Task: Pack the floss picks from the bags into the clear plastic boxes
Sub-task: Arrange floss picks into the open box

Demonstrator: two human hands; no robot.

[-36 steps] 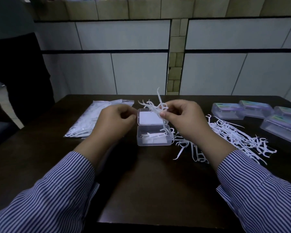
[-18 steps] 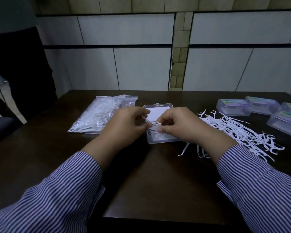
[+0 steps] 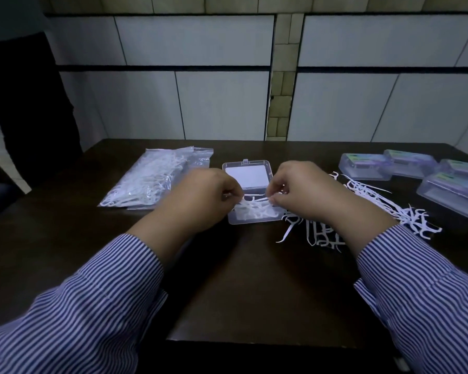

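While a small bunch of floss picks [image 3: 254, 205] is pinched at either end over the open clear box [image 3: 250, 197], left hand [image 3: 203, 201] and right hand [image 3: 305, 193] fingers curl on it, likely to lay it flat; loose picks [image 3: 384, 206] and bag [image 3: 152, 179] flank it on the bench [image 3: 254, 279]

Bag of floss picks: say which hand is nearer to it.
Left. The left hand sits just right of the bag of floss picks; the right hand lies beyond the open clear box, farther away.
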